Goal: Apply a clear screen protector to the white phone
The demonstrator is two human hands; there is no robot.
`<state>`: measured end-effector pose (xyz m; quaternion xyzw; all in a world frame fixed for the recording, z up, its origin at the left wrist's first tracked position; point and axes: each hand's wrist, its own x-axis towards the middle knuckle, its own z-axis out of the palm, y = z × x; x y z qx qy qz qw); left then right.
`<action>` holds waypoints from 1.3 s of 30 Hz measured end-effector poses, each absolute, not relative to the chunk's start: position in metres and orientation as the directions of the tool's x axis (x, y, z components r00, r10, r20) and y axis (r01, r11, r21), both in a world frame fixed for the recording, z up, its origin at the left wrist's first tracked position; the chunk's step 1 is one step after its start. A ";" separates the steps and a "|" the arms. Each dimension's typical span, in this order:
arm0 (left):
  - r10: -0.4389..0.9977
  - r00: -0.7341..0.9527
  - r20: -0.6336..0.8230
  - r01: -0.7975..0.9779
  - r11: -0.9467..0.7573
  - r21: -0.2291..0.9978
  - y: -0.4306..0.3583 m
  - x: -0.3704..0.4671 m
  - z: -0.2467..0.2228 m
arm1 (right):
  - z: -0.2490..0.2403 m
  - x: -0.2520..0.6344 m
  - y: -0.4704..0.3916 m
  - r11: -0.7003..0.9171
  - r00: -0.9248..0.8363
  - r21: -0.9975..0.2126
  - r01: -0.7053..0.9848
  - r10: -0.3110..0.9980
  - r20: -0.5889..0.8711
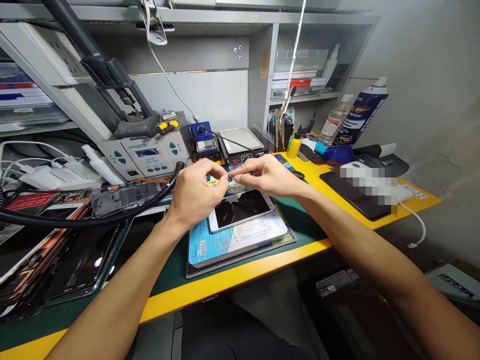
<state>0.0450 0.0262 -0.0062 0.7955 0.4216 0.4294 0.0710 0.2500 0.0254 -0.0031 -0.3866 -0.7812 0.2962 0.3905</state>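
Note:
My left hand (198,192) is closed in a pinch, thumb against index finger. Whatever lies between its fingertips is too small to make out. Facing it, my right hand (267,175) also holds thumb and index finger close together, with its tips almost at the left ones. Below both hands lies a white-framed phone (243,210) with a dark, reflecting screen. It rests on a blue and white box (258,231), which sits on a grey perforated pad (240,265).
Stacked phones and phone parts (78,250) fill the left, crossed by a thick black cable (93,222). Behind stand a soldering station (150,152) and a small blue unit (204,137). A spray can (362,112), bottle (335,120) and dark phone (352,197) are at right.

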 end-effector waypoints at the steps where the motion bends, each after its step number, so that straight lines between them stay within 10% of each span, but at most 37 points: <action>1: 0.730 0.274 0.626 0.610 -0.635 0.474 0.026 0.045 -0.006 | -0.003 0.250 0.026 0.522 -0.396 -0.767 0.372 0.837 0.378; 21: 0.646 0.281 0.709 0.611 -0.691 0.387 0.027 0.049 -0.014 | -0.007 0.249 0.028 0.426 -0.411 -0.876 0.228 0.857 0.310; 39: 0.796 0.174 0.579 0.567 -0.562 0.603 0.030 0.041 -0.011 | -0.006 0.258 0.035 0.256 -0.337 -0.967 0.010 0.911 0.238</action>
